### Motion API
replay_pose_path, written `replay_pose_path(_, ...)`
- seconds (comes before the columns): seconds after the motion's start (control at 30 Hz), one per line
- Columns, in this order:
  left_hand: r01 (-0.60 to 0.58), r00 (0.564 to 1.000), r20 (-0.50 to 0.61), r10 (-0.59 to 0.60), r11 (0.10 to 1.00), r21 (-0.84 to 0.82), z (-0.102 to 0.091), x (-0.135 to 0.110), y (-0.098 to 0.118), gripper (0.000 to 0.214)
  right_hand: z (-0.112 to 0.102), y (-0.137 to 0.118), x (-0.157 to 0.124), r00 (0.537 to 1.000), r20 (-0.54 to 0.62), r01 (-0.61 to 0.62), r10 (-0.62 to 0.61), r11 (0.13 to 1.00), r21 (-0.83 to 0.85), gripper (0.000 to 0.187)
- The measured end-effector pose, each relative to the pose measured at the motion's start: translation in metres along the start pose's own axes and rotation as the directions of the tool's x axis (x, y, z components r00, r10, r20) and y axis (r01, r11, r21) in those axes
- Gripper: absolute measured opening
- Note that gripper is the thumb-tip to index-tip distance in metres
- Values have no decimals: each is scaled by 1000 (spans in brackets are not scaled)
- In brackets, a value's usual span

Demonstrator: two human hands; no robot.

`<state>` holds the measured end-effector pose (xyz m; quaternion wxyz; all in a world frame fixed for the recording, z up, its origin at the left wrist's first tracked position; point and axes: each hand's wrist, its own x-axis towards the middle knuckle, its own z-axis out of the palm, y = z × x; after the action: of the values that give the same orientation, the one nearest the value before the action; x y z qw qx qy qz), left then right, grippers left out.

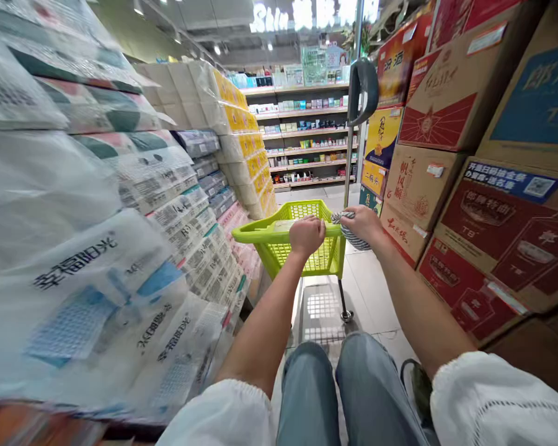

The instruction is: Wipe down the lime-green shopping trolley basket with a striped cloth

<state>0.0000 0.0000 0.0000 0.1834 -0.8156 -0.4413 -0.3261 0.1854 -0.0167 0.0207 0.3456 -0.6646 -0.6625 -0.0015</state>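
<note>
On a pale tiled floor (369,291) stands a green shopping cart (265,237), directly before 2 denim-clad knees (309,384). The left hand (307,235) is clenched around its near rim; the right hand (363,223) grasps a striped cloth (357,240) at that rim's right end. Plastic-wrapped packs (97,272) rise at left, printed cartons (486,217) at right; beyond stand stocked shelves (302,114).

Yel-grn mesh cart (323,260), upr.

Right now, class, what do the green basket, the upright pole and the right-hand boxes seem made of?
Green basket: probably smooth plastic, with moulded lattice and thick rim. Upright pole: likely metal, with a silvery sheen. Right-hand boxes: apparently printed cardboard; plain brown shows on several.
</note>
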Motion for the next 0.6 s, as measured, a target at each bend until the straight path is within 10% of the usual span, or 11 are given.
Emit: replay_pose_path(0.6,-79,996,33,85,987,-138,-8,-4,-53,35,8,-24,-26,981,4,184,-193,943,279,32)
